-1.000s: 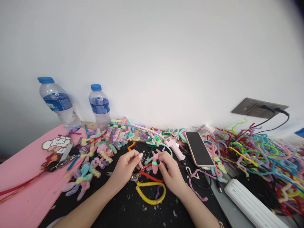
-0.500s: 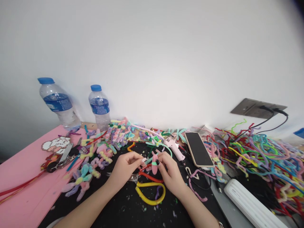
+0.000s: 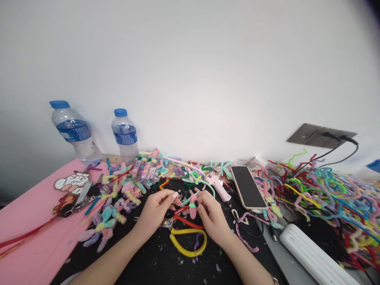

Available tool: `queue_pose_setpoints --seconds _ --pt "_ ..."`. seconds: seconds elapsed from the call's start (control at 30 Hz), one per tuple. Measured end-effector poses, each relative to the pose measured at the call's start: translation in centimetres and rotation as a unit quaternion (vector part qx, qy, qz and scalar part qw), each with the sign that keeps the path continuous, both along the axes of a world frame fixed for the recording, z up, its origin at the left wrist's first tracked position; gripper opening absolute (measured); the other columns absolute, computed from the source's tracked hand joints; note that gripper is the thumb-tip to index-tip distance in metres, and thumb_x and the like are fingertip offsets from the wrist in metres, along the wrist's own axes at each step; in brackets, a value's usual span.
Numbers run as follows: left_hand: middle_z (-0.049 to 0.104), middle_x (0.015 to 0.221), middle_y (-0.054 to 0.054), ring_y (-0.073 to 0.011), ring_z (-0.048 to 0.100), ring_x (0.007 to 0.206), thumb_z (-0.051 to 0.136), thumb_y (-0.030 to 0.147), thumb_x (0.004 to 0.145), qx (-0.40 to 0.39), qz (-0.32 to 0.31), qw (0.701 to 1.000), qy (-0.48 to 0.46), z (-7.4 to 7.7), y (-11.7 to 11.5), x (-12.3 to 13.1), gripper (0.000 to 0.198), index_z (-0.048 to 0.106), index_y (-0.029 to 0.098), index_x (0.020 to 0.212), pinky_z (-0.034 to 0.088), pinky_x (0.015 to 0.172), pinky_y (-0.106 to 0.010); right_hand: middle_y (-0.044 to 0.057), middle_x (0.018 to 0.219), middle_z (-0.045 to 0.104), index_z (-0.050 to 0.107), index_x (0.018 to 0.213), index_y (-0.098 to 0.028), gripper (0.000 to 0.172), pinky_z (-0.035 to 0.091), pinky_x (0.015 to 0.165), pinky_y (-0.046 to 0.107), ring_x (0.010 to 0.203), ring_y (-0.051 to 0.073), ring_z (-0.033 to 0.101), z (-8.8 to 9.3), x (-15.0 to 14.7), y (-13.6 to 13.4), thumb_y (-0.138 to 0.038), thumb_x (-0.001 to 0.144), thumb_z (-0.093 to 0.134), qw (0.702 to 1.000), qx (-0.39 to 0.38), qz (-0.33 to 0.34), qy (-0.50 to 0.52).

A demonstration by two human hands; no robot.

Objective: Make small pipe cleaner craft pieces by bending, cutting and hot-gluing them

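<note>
My right hand (image 3: pixel 213 215) pinches a small pink pipe-cleaner shape (image 3: pixel 192 210) with a mint-green band round it. Just left of it is my left hand (image 3: pixel 156 209), thumb and index finger pressed together. Whatever lies between those fingertips is too small to make out. Below both hands lies a pair of scissors (image 3: pixel 187 254) with one yellow and one red handle, its blades pointing left and partly behind my left wrist. A purple pipe-cleaner piece (image 3: pixel 197 240) shows inside the yellow handle loop.
A pink glue gun (image 3: pixel 218 187) and a phone (image 3: pixel 248 187) lie beyond my right hand. Pipe cleaners (image 3: pixel 326 194) heap up at right, near a white case (image 3: pixel 314 253). Two water bottles (image 3: pixel 74 134) (image 3: pixel 124 134) stand by the wall. Fuzzy flowers (image 3: pixel 103 225) lie left on the black mat (image 3: pixel 142 261).
My left fingertips have moved slightly up and left, away from the pink shape. My right hand keeps its hold almost unmoved.
</note>
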State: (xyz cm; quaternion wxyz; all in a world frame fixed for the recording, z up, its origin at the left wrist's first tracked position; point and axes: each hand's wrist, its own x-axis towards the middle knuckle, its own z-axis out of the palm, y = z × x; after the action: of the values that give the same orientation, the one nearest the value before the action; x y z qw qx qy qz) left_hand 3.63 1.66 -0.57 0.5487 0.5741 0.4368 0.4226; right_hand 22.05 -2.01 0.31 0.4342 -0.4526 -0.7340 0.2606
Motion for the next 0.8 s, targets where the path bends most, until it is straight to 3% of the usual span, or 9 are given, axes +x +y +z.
queue_pose_setpoints --seconds 0.23,0.57,0.8 --pt "0.069 0.070 -0.004 -0.0183 0.062 0.069 0.059 0.029 0.077 -0.003 0.009 1.000 0.008 0.03 0.17 0.06 0.016 0.066 0.015 0.073 0.049 0.064 -0.026 0.004 0.078 0.052 0.049 0.071 -0.020 0.023 0.039 0.091 0.043 0.079 0.019 0.052 0.23 0.00 -0.04 -0.017 0.091 0.039 1.000 -0.005 0.001 -0.005" --pt "0.047 0.047 0.005 -0.0101 0.047 0.046 0.045 0.035 0.087 -0.012 0.007 0.999 -0.034 -0.06 -0.18 0.14 0.037 0.043 0.018 0.054 0.039 0.052 -0.021 0.003 0.077 0.052 0.045 0.071 -0.021 0.022 0.039 0.090 0.041 0.077 0.017 0.052 0.03 0.08 0.03 -0.017 0.091 0.038 1.000 -0.004 0.003 -0.009" --pt "0.066 0.064 -0.003 -0.0155 0.060 0.060 0.055 0.030 0.080 -0.002 0.001 1.000 -0.008 -0.07 -0.08 0.19 0.020 0.066 0.015 0.073 0.048 0.057 -0.024 0.002 0.077 0.051 0.047 0.071 -0.021 0.020 0.041 0.090 0.041 0.076 0.017 0.051 -0.09 0.14 0.11 -0.018 0.090 0.040 1.000 -0.004 -0.004 -0.014"
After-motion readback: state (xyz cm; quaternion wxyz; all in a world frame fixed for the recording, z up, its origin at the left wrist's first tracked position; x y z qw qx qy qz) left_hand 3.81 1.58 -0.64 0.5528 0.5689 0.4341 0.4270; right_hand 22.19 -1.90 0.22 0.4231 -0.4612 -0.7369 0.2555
